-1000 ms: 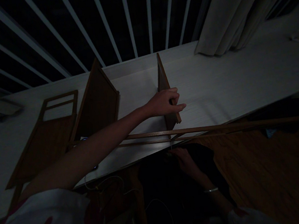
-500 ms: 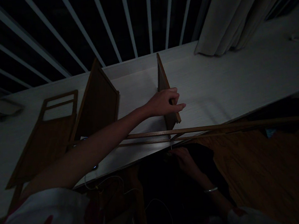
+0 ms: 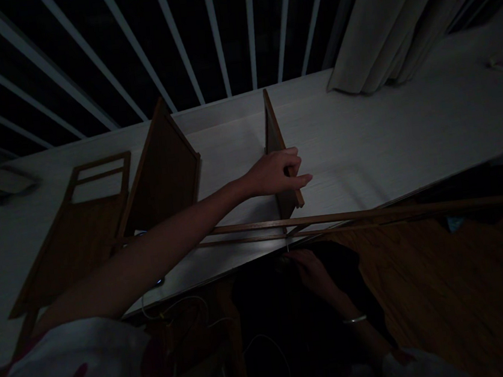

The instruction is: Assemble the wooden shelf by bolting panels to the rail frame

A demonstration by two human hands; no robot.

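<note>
My left hand [image 3: 274, 174] reaches across and is closed over the near edge of an upright wooden panel [image 3: 273, 131]; the thumb and fingertips curl around its right side. Lower down, my right hand [image 3: 310, 269], with a bracelet at the wrist, pinches a thin-shafted tool [image 3: 288, 246] that looks like a screwdriver. Its pale shaft points up to the joint where the panel meets a long wooden rail [image 3: 350, 216]. Darkness hides the tool's handle. A second wooden panel [image 3: 162, 168] stands to the left, joined near the rail's left end.
A flat wooden frame panel [image 3: 75, 239] lies on the white ledge [image 3: 390, 130] at left. Partly behind my left arm is a phone-like device [image 3: 160, 281] with a white cable [image 3: 145, 309]. Window bars [image 3: 216, 35] and a curtain [image 3: 374, 29] are behind; wooden floor [image 3: 448, 287] lies at right.
</note>
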